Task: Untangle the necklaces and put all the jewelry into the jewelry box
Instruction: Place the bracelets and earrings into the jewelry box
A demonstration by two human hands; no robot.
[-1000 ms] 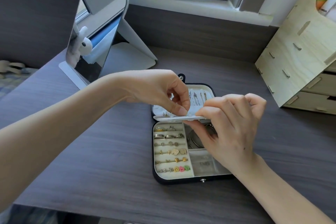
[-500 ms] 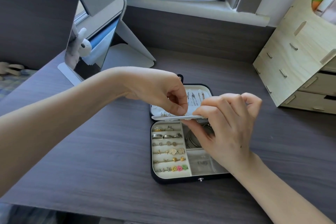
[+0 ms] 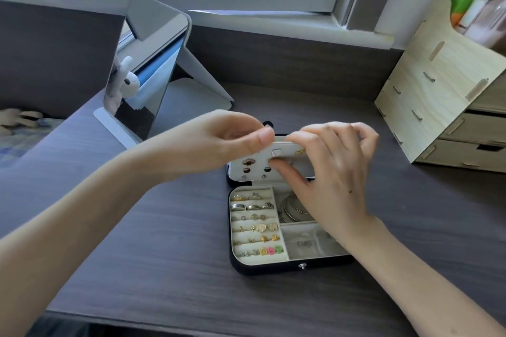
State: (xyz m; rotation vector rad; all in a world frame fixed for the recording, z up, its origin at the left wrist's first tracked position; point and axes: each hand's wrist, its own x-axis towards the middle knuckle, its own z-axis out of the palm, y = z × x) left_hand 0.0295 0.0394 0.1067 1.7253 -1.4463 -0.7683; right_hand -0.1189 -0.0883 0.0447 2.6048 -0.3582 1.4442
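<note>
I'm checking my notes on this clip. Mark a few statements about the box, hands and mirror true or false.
1. The box is open. True.
2. The left hand and the right hand both pinch the flap. True.
3. The rings sit in the box's right half. False: they sit in the left half.
4. The mirror lies flat. False: it stands propped, behind and left of the box.
5. Bangles lie in a right compartment. True.
</note>
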